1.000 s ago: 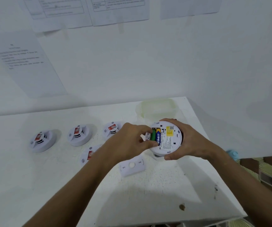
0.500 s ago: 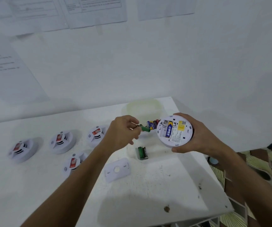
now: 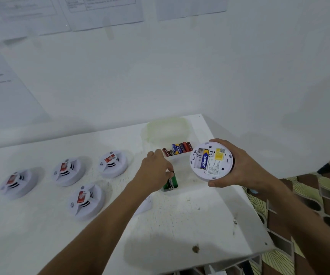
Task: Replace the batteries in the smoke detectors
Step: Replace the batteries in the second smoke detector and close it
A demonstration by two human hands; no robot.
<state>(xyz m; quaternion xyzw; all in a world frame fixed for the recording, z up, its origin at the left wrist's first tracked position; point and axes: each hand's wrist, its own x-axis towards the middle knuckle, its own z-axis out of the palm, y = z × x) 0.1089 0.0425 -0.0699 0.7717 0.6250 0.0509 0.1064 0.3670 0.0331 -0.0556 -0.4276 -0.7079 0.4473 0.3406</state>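
Smoke detectors point(image 3: 85, 200), four of them, sit face-up to the left of the green batteries point(image 3: 170, 183), seemingly queued for their turn. The left hand point(image 3: 153, 174) reaches down with fingertips pinching at those green cells on the table point(image 3: 209, 225), probably laying the spent ones aside near the box of fresh batteries point(image 3: 178, 148) just behind them. To the right of them, the right hand point(image 3: 237, 167) cups the open detector point(image 3: 211, 160), fingers curled round its rim, back turned up so its half-empty bay with one blue battery point(image 3: 205, 161) stays reachable.
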